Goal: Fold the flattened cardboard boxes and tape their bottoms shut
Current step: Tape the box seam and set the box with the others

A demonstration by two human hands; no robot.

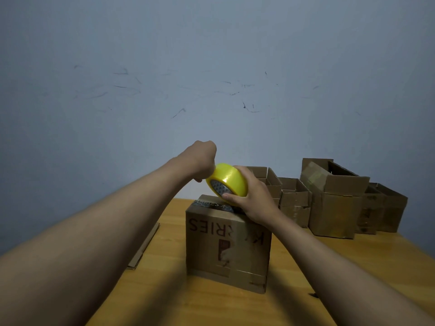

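A folded cardboard box (227,245) stands upside down in the middle of the wooden table (164,290), its print inverted. My right hand (253,198) grips a yellow roll of tape (227,180) tilted just above the box's top face. Behind the roll, my left hand (201,158) is raised with its fingers curled, seemingly pinching the tape's loose end; the fingertips are hidden.
A flattened cardboard piece (144,247) lies on the table at the left. Several assembled boxes (334,201) stand in a row at the back right against the blue-grey wall (211,67).
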